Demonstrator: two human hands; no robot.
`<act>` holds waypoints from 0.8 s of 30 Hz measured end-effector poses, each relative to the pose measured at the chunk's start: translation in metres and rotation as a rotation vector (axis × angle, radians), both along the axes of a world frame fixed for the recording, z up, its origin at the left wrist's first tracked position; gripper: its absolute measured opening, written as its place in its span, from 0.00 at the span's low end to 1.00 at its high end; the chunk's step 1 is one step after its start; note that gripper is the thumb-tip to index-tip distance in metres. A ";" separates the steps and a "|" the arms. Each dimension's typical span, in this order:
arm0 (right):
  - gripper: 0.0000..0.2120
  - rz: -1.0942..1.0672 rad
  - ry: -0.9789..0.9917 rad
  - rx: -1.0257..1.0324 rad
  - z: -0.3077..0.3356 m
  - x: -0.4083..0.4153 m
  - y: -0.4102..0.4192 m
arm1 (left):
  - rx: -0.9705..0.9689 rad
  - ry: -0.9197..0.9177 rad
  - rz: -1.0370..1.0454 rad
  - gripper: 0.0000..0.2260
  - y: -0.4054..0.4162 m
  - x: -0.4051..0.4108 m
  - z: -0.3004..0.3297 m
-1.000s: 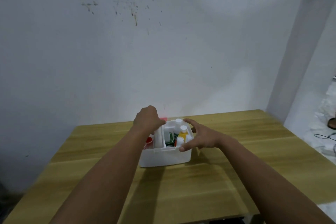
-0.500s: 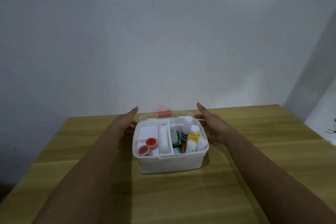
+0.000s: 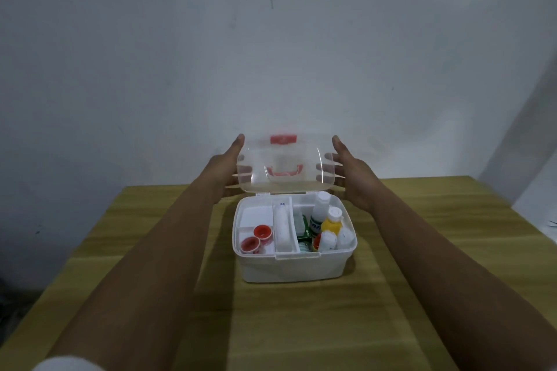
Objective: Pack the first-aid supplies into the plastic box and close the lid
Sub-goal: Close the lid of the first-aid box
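Two bare hands hold the clear, glossy lid (image 3: 284,166) of a white plastic box (image 3: 294,266), one on each side: the left hand (image 3: 227,170) grips the lid's left edge and the right hand (image 3: 346,172) grips its right edge, fingers showing through the see-through plastic. The lid stands raised nearly upright at the box's far rim, with rounded corners, a red latch (image 3: 283,139) at its top edge and a red handle (image 3: 283,173) seen through its middle. The box itself is a matte, round-cornered tub that sits near the middle of a wooden table (image 3: 422,295) with a yellowish, streaky grain. Inside, a white tray on the left holds two red-rimmed round rolls (image 3: 256,237) in its near compartment and one long white roll (image 3: 281,227) in a narrow slot. The right part holds four small bottles: one white with a tall cap (image 3: 320,212), one yellow with a white cap (image 3: 332,221), and two white ones (image 3: 336,239) nearer; green packets (image 3: 304,230) are wedged beside them, perhaps two, though the blur makes the count unsure. Behind stands a stained, pale plaster wall (image 3: 150,54).
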State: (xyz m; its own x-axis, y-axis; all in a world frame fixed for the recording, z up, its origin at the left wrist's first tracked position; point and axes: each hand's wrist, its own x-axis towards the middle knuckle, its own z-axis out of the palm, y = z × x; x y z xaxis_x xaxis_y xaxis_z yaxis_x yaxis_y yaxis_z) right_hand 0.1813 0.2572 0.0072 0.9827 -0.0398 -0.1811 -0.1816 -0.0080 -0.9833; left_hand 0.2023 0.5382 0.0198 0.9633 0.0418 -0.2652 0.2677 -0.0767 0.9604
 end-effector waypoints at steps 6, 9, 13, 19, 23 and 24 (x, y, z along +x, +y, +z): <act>0.48 -0.012 -0.169 -0.077 0.026 -0.050 0.007 | 0.050 -0.233 0.075 0.34 -0.013 -0.050 0.020; 0.50 -0.031 -0.300 -0.137 0.018 -0.078 0.009 | 0.162 -0.366 0.090 0.34 -0.018 -0.081 0.017; 0.43 -0.018 -0.491 -0.262 -0.004 -0.114 0.013 | 0.242 -0.491 0.021 0.37 -0.024 -0.132 -0.012; 0.44 0.064 -0.554 -0.559 -0.050 -0.154 0.017 | 0.407 -0.646 -0.061 0.36 -0.023 -0.172 -0.066; 0.47 0.010 -0.687 -0.630 -0.066 -0.174 0.017 | 0.498 -0.746 -0.096 0.26 -0.020 -0.180 -0.080; 0.48 -0.001 -0.711 -0.657 -0.070 -0.177 0.017 | 0.519 -0.777 -0.106 0.28 -0.020 -0.182 -0.082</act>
State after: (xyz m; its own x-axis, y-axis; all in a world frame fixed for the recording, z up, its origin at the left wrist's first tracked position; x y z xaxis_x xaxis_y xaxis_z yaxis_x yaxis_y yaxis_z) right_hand 0.0044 0.2738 -0.0623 0.8539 0.0784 0.5145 0.4541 -0.5951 -0.6631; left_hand 0.0199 0.5180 -0.0618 0.8678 -0.1239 0.4811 -0.4674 -0.5322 0.7059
